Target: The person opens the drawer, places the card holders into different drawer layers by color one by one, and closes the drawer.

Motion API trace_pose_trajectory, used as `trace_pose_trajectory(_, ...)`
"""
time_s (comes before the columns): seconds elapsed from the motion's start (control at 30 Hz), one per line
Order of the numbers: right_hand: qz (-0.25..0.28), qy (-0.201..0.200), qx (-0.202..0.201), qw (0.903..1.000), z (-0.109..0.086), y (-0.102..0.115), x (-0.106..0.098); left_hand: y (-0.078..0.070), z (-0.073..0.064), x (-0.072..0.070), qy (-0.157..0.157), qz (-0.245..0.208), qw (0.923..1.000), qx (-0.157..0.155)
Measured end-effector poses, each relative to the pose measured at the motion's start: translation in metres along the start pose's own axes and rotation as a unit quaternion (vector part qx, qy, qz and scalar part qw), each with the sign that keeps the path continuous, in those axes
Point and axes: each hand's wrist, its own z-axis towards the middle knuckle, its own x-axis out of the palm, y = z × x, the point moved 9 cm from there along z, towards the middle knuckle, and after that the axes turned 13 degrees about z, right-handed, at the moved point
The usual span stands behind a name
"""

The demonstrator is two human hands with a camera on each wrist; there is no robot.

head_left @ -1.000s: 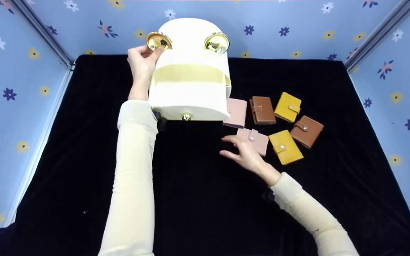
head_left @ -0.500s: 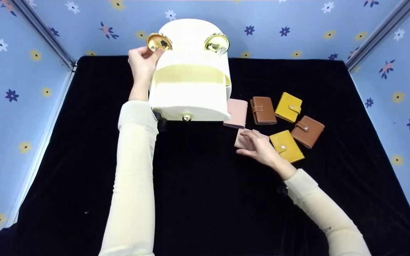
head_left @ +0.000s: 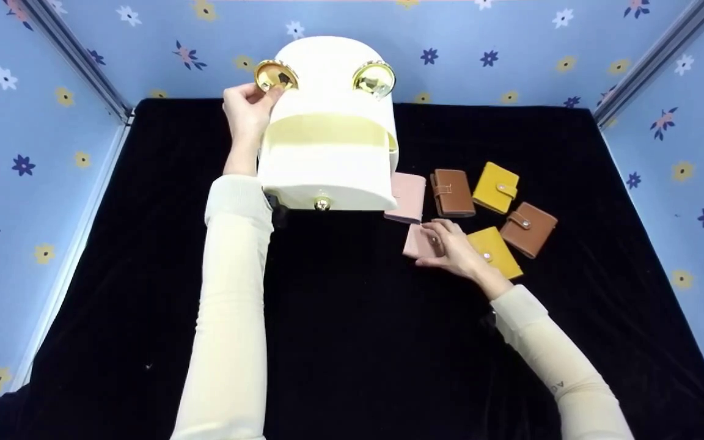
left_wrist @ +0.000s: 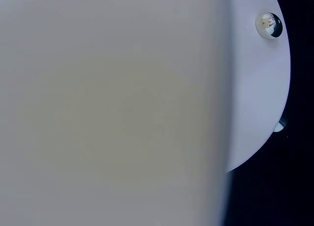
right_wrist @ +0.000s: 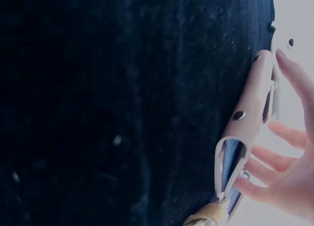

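Observation:
In the head view a white box with a rounded top carries two gold round dishes like eyes. My left hand grips its upper left side, thumb by the left gold dish; other fingers are partly hidden. A pink card holder with a snap lies flat on the black cloth. Over it is my right hand, thumb and fingers spread around its edges. In the right wrist view fingertips reach the pink card holder, the thumb standing apart.
Near the right hand lie another pink card holder, brown card holders and yellow ones. A drawer with a small metal knob juts from the box. Blue flowered walls surround the black cloth.
My right hand has moved right and closer over the lower pink card holder, with its fingers around the edges. The left hand stays on the box.

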Motion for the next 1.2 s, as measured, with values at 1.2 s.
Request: trace_pose_trajectory(1.2,-0.018,-0.018,0.05,0.9984,-0.003,0.001,0.004,0.001,0.001,0.0,-0.008,0.011,0.9999,0.007)
